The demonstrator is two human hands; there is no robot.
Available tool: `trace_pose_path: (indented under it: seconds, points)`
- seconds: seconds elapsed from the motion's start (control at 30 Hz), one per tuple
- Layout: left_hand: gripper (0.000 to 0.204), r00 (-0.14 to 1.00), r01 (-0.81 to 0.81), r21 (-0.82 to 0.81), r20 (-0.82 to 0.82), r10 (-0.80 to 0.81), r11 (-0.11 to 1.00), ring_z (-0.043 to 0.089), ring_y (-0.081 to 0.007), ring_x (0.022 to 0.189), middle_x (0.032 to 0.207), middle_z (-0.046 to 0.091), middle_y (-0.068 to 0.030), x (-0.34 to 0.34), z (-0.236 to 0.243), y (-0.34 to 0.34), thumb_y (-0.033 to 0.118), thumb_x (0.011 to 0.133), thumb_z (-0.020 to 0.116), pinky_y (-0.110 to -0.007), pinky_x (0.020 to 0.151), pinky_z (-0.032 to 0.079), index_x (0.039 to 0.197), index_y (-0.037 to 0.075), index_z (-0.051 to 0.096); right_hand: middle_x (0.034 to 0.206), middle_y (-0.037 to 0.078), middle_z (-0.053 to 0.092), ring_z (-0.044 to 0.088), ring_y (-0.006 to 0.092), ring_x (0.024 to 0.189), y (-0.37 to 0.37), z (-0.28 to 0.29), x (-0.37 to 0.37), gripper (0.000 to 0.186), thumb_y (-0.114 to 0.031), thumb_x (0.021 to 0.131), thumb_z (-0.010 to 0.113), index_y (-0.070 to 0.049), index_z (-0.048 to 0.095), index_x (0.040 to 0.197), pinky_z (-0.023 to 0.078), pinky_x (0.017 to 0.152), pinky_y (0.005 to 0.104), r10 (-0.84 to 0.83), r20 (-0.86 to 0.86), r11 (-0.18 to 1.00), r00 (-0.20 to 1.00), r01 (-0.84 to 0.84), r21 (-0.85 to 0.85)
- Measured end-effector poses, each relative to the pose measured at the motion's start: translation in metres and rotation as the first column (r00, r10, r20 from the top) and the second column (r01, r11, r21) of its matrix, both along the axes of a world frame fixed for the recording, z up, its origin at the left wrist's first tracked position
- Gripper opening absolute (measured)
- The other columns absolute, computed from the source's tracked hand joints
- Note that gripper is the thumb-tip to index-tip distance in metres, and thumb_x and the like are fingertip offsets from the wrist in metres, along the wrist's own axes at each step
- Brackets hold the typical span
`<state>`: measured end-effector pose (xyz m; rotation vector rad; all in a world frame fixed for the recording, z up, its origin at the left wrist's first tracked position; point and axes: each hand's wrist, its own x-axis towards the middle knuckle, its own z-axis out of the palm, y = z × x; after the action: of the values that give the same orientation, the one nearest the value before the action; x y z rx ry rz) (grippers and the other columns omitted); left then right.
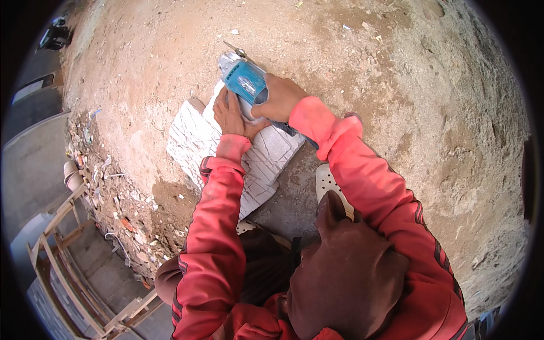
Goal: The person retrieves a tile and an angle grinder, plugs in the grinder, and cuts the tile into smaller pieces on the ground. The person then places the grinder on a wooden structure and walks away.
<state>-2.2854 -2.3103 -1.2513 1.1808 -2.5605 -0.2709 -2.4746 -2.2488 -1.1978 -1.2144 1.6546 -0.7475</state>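
My right hand is wrapped around a teal power grinder, whose metal disc points toward the upper left. My left hand grips a white piece beneath and beside the tool, thumb stretched to the right. Both hands are over white slabs scored with irregular lines, lying on dusty ground. The piece under the tool is largely hidden by it and my hands, so its shape cannot be made out.
My pale perforated clog is right of the slabs. Rubble lines the ground's left edge, near a tan container. A wooden frame stands at lower left, beside grey paving. A dark vehicle is at upper left.
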Motion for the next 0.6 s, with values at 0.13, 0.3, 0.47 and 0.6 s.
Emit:
trace_pose_path:
  seconds: [0.13,0.3,0.47,0.6]
  points:
    - [0.125,1.000,0.001,0.017,-0.024,-0.001,1.000,0.039,-0.0419,0.129,0.142,0.041,-0.0209,-0.003,0.000,0.001,0.061,0.044,0.091,-0.050,0.108,0.031,0.143,0.005,0.040,0.097,0.029,0.068,0.068,0.0418,0.092,0.003,0.001,-0.002,0.068,-0.033,0.063,0.075,0.010,0.057,0.113,0.054,0.082,0.0431,-0.014,-0.014,1.000,1.000,0.014,-0.002]
    - [0.121,0.999,0.023,-0.006,-0.047,-0.023,1.000,0.040,-0.0452,0.128,0.142,0.042,-0.0251,-0.001,-0.004,-0.003,0.061,0.046,0.089,-0.050,0.108,0.031,0.140,0.002,0.043,0.098,0.029,0.068,0.069,0.0414,0.093,-0.007,-0.002,0.001,0.069,-0.032,0.063,0.075,0.011,0.057,0.114,0.054,0.083,0.0426,-0.011,0.018,1.000,1.000,0.011,-0.019]
    - [0.127,0.999,0.006,0.005,-0.033,-0.006,1.000,0.038,-0.0409,0.128,0.143,0.040,-0.0204,-0.002,-0.007,-0.002,0.059,0.041,0.093,-0.050,0.108,0.031,0.143,0.006,0.040,0.098,0.030,0.068,0.069,0.0414,0.093,-0.006,0.001,-0.002,0.070,-0.032,0.062,0.075,0.011,0.056,0.114,0.054,0.083,0.0422,-0.001,0.009,1.000,1.000,0.000,0.017]
    - [0.126,0.999,0.008,-0.018,-0.042,-0.009,1.000,0.038,-0.0407,0.128,0.143,0.040,-0.0201,-0.002,-0.004,-0.003,0.060,0.041,0.093,-0.050,0.107,0.031,0.143,0.006,0.040,0.096,0.027,0.070,0.069,0.0397,0.092,-0.001,0.002,0.000,0.059,-0.031,0.062,0.076,0.009,0.063,0.103,0.055,0.083,0.0429,-0.033,-0.032,0.999,0.999,0.033,0.007]
